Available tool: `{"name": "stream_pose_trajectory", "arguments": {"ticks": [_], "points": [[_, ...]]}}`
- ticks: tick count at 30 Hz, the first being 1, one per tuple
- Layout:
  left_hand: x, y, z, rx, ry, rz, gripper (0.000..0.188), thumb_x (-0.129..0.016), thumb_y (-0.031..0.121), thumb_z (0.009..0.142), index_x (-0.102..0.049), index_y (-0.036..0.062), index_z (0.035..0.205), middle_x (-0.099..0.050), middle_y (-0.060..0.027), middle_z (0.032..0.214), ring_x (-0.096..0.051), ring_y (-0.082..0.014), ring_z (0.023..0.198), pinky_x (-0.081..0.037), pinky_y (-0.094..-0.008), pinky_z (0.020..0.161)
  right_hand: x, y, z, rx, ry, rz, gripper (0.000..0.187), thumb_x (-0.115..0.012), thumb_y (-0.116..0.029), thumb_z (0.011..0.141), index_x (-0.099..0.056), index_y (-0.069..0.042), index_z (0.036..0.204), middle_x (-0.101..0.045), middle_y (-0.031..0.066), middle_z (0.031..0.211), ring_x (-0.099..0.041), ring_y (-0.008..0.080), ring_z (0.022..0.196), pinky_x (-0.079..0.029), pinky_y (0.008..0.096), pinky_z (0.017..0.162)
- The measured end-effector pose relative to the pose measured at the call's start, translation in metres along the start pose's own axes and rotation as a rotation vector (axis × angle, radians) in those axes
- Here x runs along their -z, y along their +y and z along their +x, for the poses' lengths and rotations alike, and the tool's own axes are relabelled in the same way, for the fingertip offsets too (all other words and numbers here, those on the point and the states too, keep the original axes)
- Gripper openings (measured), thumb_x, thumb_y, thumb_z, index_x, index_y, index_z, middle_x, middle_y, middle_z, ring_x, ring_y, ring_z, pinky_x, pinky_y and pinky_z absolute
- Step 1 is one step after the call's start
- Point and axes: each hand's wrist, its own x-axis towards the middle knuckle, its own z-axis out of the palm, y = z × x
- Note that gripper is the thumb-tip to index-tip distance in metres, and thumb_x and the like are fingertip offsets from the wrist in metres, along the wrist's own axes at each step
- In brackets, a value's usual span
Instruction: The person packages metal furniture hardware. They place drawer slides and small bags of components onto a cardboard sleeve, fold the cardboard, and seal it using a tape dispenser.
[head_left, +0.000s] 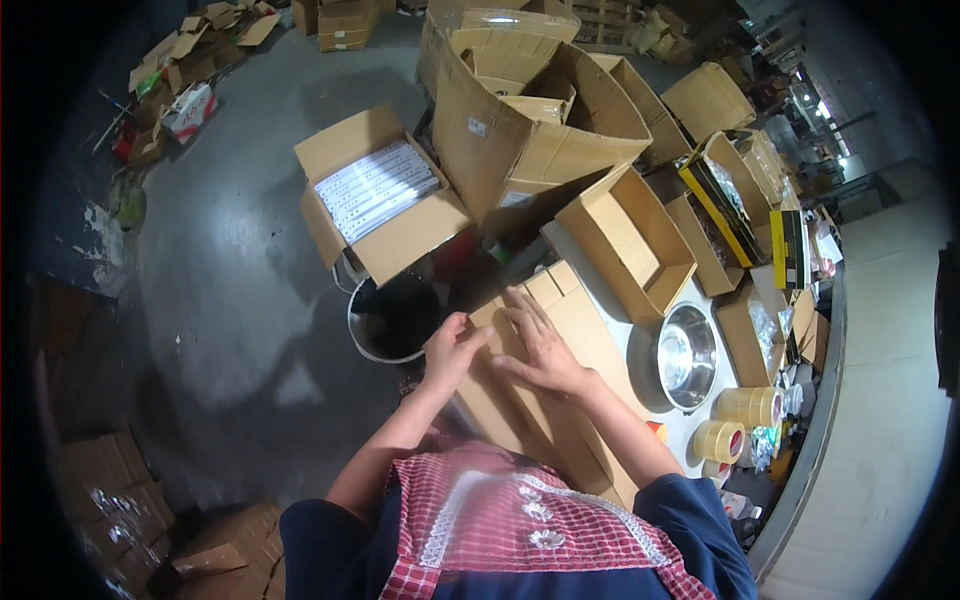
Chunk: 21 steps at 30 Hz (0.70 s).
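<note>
A long brown cardboard box (590, 330), partly folded, lies across the work table in front of me. My left hand (453, 352) is closed on its left edge, thumb and fingers drawn together there. Flat on the top panel rests my right hand (540, 348), fingers stretched out and thumb apart, close to the left hand. The fold lines and flaps run from under my hands toward my apron. The underside of the box is hidden.
A steel bowl (687, 357) and tape rolls (748, 407) stand right of the box. Beyond it is an open cardboard tray (630, 240). Ahead, a carton of white strips (375, 190) stands near a dark-filled bucket (388, 320). Large cartons (530, 120) crowd the far side.
</note>
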Motion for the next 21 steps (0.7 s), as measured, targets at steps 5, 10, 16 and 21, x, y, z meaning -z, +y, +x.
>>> {"name": "stream_pose_trajectory", "arguments": {"ticks": [5,10,16,21], "points": [[-0.008,0.003,-0.016,-0.164,-0.021,0.176,0.031,-0.063,0.032,0.1,-0.068,0.0012,0.102,-0.066,-0.0038,0.076,-0.057,-0.0098,0.071,-0.046,-0.0281,0.067,-0.003,0.004,-0.004,-0.493,0.191,0.547,0.072,-0.084,-0.031,0.081,-0.048,-0.005,0.138,-0.062,0.0167,0.121,-0.062,0.0245,0.11,-0.05,0.0352,0.096],[-0.01,-0.004,-0.01,-0.072,-0.016,0.15,0.037,-0.062,0.036,0.101,-0.067,0.0,0.093,-0.067,-0.0049,0.077,-0.06,-0.0113,0.074,-0.047,-0.0288,0.07,0.004,-0.001,0.018,-0.746,0.067,0.573,0.059,-0.073,-0.03,0.091,-0.049,-0.005,0.139,-0.069,0.0109,0.096,-0.064,0.0188,0.081,-0.052,0.0347,0.073],[-0.014,0.002,0.004,0.085,0.143,-0.046,0.035,-0.079,0.029,0.084,-0.064,0.0034,0.104,-0.071,-0.0078,0.098,-0.067,-0.0142,0.081,-0.053,-0.0311,0.078,-0.025,0.03,0.012,-0.586,0.155,0.152,0.047,-0.063,-0.026,0.094,-0.05,-0.01,0.137,-0.066,0.02,0.108,-0.062,0.0326,0.098,-0.049,0.0414,0.086],[0.002,0.006,0.013,-0.041,0.077,0.31,0.036,-0.08,0.032,0.083,-0.067,0.0043,0.103,-0.073,-0.0102,0.095,-0.07,-0.02,0.082,-0.055,-0.0351,0.074,-0.019,0.032,0.018,-0.016,0.188,-0.173,0.036,-0.064,-0.008,0.084,-0.064,-0.01,0.119,-0.065,0.0175,0.114,-0.055,0.0406,0.112,-0.045,0.0488,0.099]]}}
